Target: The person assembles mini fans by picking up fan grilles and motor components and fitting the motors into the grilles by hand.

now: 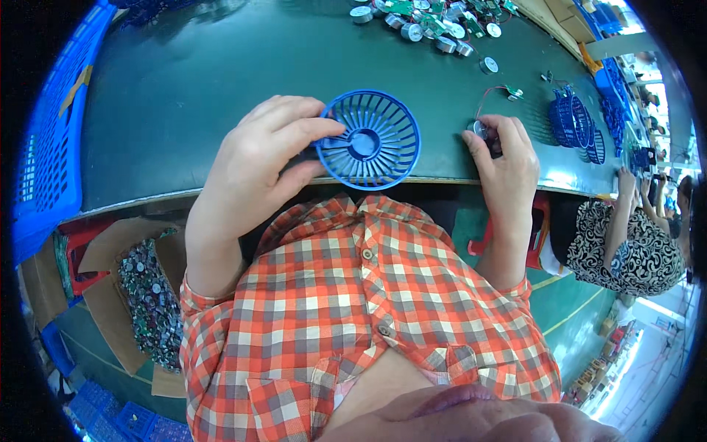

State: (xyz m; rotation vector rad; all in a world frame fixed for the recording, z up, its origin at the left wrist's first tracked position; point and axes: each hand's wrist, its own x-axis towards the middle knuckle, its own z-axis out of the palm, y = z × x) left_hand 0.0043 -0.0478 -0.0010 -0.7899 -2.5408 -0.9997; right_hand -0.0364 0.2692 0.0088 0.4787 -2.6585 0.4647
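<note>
My left hand (254, 151) grips the left rim of a round blue plastic fan grille (364, 144), with thumb and fingers closed on it. The grille's slatted, bowl-shaped inside faces up, with a round hub in the middle, near the table's front edge. To the right, my right hand (508, 158) pinches a small silver motor (479, 129) at the tabletop. A thin red wire runs up from it to a small green circuit board (513, 93). My palm and fingers hide part of that motor.
Motors with green boards are heaped (412, 32) at the far side of the green table (184, 96). Several blue grilles (568, 121) stand at the right. A blue crate (66, 140) borders the left. Below it, a cardboard box (110, 317) holds many small parts. Another person (626, 247) sits at right.
</note>
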